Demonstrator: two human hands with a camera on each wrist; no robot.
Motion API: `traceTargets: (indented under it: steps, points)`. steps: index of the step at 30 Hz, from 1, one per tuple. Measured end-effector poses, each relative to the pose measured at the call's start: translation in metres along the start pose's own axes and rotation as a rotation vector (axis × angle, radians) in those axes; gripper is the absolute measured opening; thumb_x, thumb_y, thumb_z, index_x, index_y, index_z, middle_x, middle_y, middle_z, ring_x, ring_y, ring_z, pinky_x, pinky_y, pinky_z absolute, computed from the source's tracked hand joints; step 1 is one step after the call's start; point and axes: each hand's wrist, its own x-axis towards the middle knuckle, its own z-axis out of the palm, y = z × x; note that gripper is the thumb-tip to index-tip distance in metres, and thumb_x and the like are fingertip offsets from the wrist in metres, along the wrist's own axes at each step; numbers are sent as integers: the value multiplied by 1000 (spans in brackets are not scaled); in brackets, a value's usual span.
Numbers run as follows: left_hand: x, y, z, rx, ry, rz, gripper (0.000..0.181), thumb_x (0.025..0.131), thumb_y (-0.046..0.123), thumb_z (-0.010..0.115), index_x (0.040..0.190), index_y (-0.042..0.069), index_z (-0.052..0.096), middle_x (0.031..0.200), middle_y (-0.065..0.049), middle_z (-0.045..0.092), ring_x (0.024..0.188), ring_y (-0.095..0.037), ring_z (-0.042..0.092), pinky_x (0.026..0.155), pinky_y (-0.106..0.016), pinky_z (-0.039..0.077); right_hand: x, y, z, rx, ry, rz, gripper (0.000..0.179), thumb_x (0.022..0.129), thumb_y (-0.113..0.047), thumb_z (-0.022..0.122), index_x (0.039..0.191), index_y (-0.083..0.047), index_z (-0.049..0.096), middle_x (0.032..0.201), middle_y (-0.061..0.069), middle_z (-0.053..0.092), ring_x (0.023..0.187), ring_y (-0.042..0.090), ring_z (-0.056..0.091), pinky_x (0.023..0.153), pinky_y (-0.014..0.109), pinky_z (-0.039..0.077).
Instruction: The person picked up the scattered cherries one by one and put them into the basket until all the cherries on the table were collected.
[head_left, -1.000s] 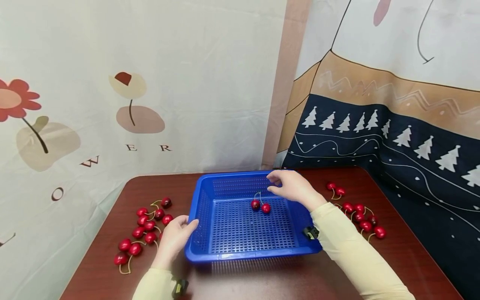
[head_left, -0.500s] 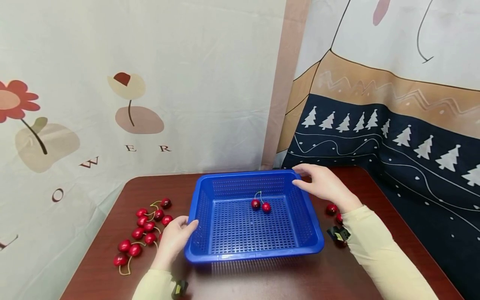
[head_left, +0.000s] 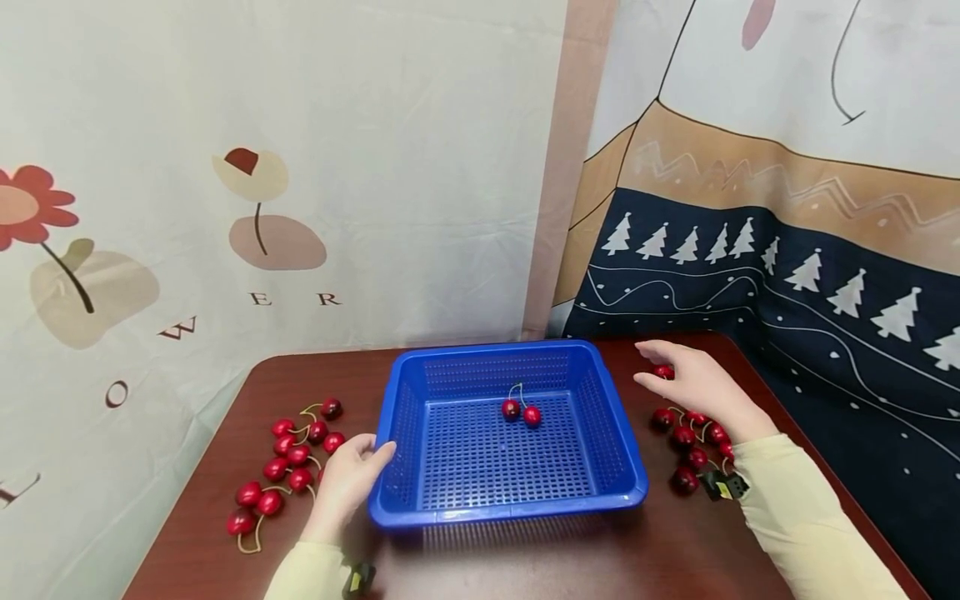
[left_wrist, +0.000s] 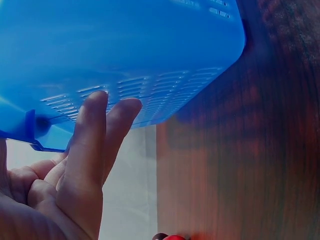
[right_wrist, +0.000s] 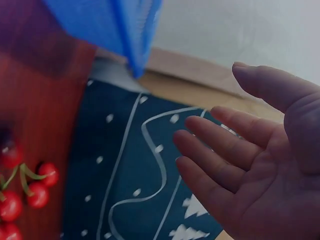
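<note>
A blue plastic basket (head_left: pixel 506 513) with a slotted floor stands at mid-table in the head view. Two cherries (head_left: pixel 532 416) joined by their stems lie inside it. My left hand (head_left: pixel 347 481) holds the basket's left rim, thumb over the edge; the left wrist view shows its fingers (left_wrist: pixel 89 145) against the outer wall. To the right of the basket, my right hand (head_left: pixel 701 385) is in the air near the right-hand cherries (head_left: pixel 683 437), partly covering one. The right wrist view shows its palm (right_wrist: pixel 265 185) holding nothing, fingers extended and thumb apart.
Several more cherries (head_left: pixel 276 469) with stems are spread left of the basket, beside my left hand. The brown table (head_left: pixel 517 567) ends at a pale printed curtain (head_left: pixel 420 250) behind and a dark tree-patterned cloth (head_left: pixel 825 350) on the right.
My right hand has moved right, from above the basket to beside the right-hand cherries, uncovering the basket's right rim. The left hand stays at the left rim; the cherry pair lies still.
</note>
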Motion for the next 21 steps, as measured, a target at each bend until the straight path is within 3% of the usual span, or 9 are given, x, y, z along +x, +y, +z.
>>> traceTargets:
  steps: [10,21]
  points:
    - [-1,1,0,-16,6,5,33,96,27,64,108,-4,64,85,-9,71,76,-21,67,79,-45,56,-20,36,9,-4,-4,49,57,93,-27,69,136,6,52,131,29,57,119,46,54,96,61,44]
    - [-1,1,0,-9,-2,3,35,96,27,64,110,-5,63,86,-10,71,77,-22,67,80,-47,56,-55,62,17,-20,2,98,55,91,-26,72,132,7,55,126,30,59,113,47,57,91,61,47]
